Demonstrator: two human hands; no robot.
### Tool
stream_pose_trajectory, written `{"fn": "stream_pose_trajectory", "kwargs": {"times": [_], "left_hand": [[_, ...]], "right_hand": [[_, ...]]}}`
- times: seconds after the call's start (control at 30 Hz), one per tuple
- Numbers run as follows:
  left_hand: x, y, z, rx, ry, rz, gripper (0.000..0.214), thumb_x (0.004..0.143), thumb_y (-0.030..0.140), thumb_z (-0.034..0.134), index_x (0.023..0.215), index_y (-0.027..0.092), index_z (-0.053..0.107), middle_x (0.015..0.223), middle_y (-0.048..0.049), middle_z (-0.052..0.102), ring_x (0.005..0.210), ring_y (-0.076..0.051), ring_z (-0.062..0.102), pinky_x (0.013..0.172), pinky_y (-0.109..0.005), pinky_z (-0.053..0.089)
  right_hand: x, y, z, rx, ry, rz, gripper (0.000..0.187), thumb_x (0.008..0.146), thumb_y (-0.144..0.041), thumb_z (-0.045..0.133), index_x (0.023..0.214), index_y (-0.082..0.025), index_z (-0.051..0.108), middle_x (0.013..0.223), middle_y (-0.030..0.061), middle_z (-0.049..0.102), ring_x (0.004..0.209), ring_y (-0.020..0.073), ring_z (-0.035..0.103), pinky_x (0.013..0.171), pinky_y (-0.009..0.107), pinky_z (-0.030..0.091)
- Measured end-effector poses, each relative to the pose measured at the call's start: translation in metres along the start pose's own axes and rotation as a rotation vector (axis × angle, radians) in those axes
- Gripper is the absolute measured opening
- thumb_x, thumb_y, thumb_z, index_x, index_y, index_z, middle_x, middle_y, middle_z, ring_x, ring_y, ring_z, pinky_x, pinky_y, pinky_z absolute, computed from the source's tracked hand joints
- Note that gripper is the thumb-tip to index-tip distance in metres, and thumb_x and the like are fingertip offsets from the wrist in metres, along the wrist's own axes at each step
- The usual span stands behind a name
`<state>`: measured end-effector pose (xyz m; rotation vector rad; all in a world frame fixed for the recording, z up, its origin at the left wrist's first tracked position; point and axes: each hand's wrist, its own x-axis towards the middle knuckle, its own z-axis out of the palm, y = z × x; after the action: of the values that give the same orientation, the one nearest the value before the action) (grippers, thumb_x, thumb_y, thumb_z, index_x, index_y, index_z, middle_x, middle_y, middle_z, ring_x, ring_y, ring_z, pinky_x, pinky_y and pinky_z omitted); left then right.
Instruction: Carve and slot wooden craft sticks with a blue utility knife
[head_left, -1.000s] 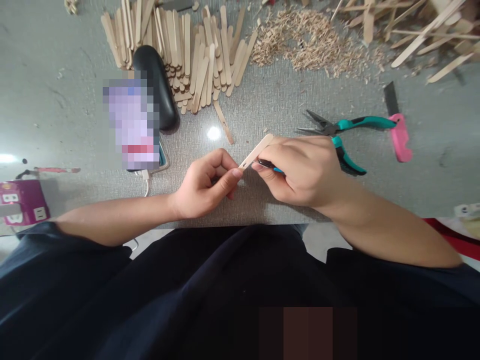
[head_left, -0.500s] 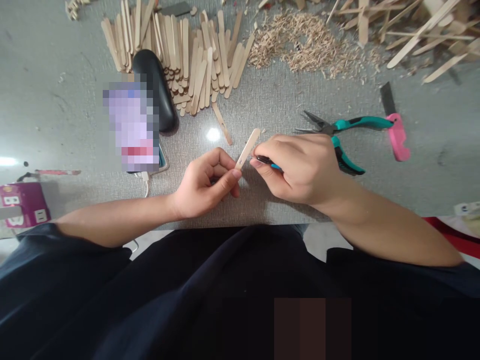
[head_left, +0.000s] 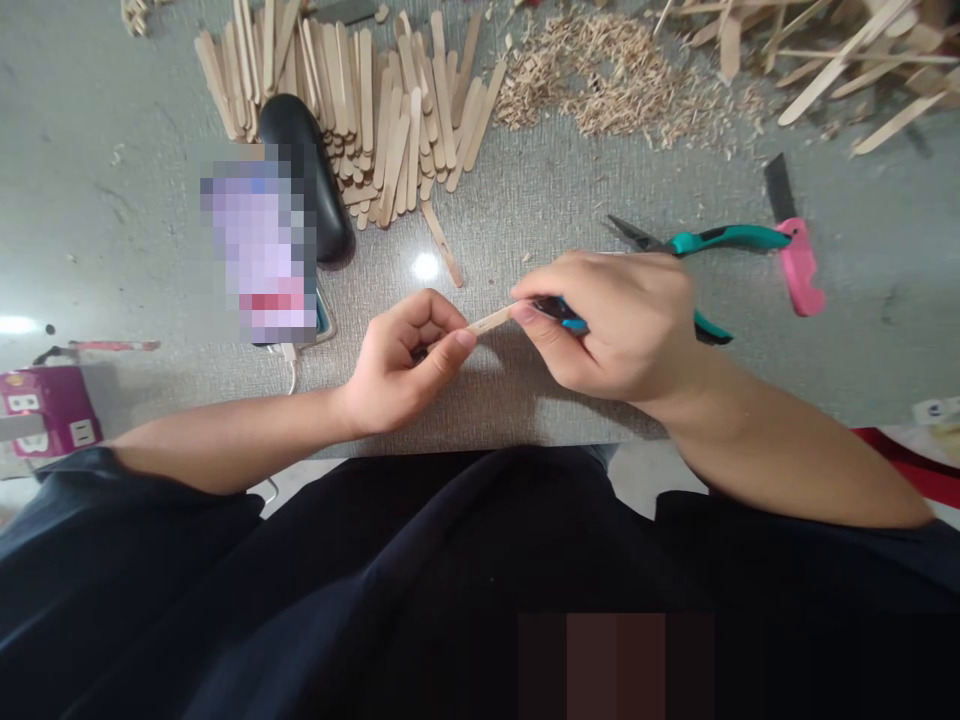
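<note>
Between thumb and fingers, my left hand (head_left: 409, 362) pinches one end of a wooden craft stick (head_left: 493, 321), which has a small slit or mark near that hand. My right hand (head_left: 619, 322) is closed around a small black-and-blue hand tool (head_left: 556, 310); its working end is hidden, so its exact kind is unclear. The right thumb and fingertips meet the other end of the stick. Beyond the right hand lie teal-handled needle-nose pliers (head_left: 731, 237), partly covered by it. Another craft stick with a slit (head_left: 442, 245) lies on the table just past my left hand.
A pile of craft sticks (head_left: 390, 130) lies at the back, beside wood shavings (head_left: 600, 85). More sticks (head_left: 847, 70) are heaped far right. A pink-handled knife (head_left: 799, 265) lies right. A black case (head_left: 307, 180), a charging phone (head_left: 259, 250) and a purple power socket (head_left: 49, 405) stand left.
The craft stick has swung down from pointing up and away to nearly level, its free end now at my right fingertips. The right hand has turned slightly, showing more of the black-and-blue tool.
</note>
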<state>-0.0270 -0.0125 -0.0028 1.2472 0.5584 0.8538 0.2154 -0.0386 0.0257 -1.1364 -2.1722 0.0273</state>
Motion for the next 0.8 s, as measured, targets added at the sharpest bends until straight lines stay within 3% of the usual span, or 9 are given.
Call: {"fn": "stream_pose_trajectory", "kwargs": {"times": [0.17, 0.4, 0.53, 0.63, 0.8], "left_hand": [[0.002, -0.003, 0.000, -0.003, 0.090, 0.021, 0.036, 0.111, 0.045, 0.077, 0.090, 0.022, 0.060, 0.058, 0.0089, 0.052, 0.042, -0.003, 0.037, 0.041, -0.016, 0.033], [0.002, 0.000, 0.002, -0.134, 0.072, 0.028, 0.030, 0.115, 0.041, 0.070, 0.094, 0.020, 0.066, 0.062, 0.0042, 0.065, 0.046, -0.005, 0.049, 0.046, -0.016, 0.041], [0.000, 0.003, -0.001, -0.135, 0.025, -0.041, 0.023, 0.110, 0.037, 0.077, 0.100, 0.018, 0.071, 0.065, 0.0037, 0.069, 0.048, -0.005, 0.053, 0.048, -0.016, 0.045], [0.001, 0.009, -0.003, -0.106, -0.034, -0.128, 0.025, 0.101, 0.033, 0.089, 0.100, 0.016, 0.071, 0.070, 0.0028, 0.071, 0.053, -0.005, 0.059, 0.050, -0.015, 0.048], [0.003, 0.015, 0.000, -0.091, -0.088, -0.329, 0.043, 0.082, 0.034, 0.107, 0.096, 0.016, 0.070, 0.073, -0.0014, 0.078, 0.058, -0.009, 0.070, 0.053, -0.017, 0.057]], "right_hand": [[0.000, 0.002, -0.003, 0.019, -0.110, -0.046, 0.012, 0.111, -0.025, 0.063, 0.103, -0.020, 0.070, 0.085, -0.0013, 0.081, 0.067, 0.0151, 0.073, 0.061, 0.032, 0.048], [0.001, 0.006, -0.003, -0.006, -0.086, -0.044, 0.015, 0.116, -0.029, 0.059, 0.106, -0.024, 0.070, 0.083, -0.0028, 0.078, 0.064, 0.0146, 0.065, 0.060, 0.033, 0.044], [-0.002, 0.013, -0.001, -0.025, -0.027, -0.070, 0.009, 0.116, -0.028, 0.061, 0.116, -0.026, 0.070, 0.085, -0.0018, 0.077, 0.065, 0.0161, 0.062, 0.060, 0.036, 0.042], [-0.006, 0.018, 0.003, -0.066, 0.008, -0.091, 0.016, 0.117, -0.030, 0.058, 0.124, -0.028, 0.072, 0.087, -0.0014, 0.076, 0.066, 0.0172, 0.063, 0.061, 0.037, 0.041], [-0.010, 0.020, 0.007, -0.093, -0.201, 0.035, 0.041, 0.121, -0.043, 0.042, 0.142, -0.030, 0.074, 0.089, 0.0028, 0.081, 0.078, 0.0228, 0.074, 0.069, 0.041, 0.049]]}}
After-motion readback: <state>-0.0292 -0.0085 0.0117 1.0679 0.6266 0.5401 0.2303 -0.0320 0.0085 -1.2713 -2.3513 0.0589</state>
